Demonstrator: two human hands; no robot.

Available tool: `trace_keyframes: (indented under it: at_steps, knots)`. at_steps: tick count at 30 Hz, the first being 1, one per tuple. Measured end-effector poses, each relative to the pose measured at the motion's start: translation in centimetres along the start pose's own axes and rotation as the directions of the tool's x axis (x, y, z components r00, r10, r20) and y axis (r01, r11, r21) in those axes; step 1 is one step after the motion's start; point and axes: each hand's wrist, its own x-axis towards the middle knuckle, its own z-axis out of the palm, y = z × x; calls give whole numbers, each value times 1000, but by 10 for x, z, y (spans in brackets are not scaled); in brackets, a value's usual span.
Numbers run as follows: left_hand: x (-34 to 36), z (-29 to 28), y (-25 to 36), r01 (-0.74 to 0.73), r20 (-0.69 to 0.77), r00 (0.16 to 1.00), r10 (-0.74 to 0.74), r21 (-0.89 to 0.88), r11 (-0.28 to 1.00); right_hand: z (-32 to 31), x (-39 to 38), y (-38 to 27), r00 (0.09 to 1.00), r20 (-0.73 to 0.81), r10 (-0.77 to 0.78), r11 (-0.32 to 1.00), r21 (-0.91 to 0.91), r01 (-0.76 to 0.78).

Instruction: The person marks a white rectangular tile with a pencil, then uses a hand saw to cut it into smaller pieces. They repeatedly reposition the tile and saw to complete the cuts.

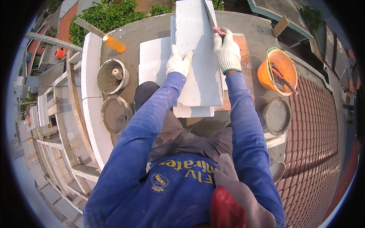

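A long white lightweight block (199,81) lies on other white slabs (154,55) in front of me. My left hand (178,62), in a white knit glove, rests on the block's left side with thumb and fingers spread. My right hand (229,51), gloved too, is closed round the red handle of a handsaw (210,15) at the block's right edge. The saw's thin blade points away from me along the far right side of the block. How deep the blade sits against the block I cannot tell.
On the right stand an orange bucket (263,75) with a red-handled tool inside and a round grey tub (288,117). On the left are two mortar tubs (101,81), (104,110), an orange bottle (115,44) and a low white block wall (91,72). Tiled roofing (315,114) slopes off to the right.
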Motion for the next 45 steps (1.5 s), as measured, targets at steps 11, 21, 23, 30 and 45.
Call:
trace_keyframes:
  at_steps: [11,21,23,30,45]
  knots:
    - [19,2,-7,-63,28,998,62,15,998,0,-16,-1,994,-106,-15,999,-31,11]
    - [31,5,-2,-20,85,996,12,91,996,-56,-144,-30,982,-22,189,979,86,-186]
    - [30,7,10,47,-13,999,-46,116,992,-69,-180,-30,975,9,221,968,123,-220]
    - [27,16,33,83,-91,994,-61,258,963,11,24,-18,974,-23,227,964,146,-221]
    - [22,11,41,138,-90,989,-118,259,956,-22,-64,-22,982,-14,191,974,128,-187]
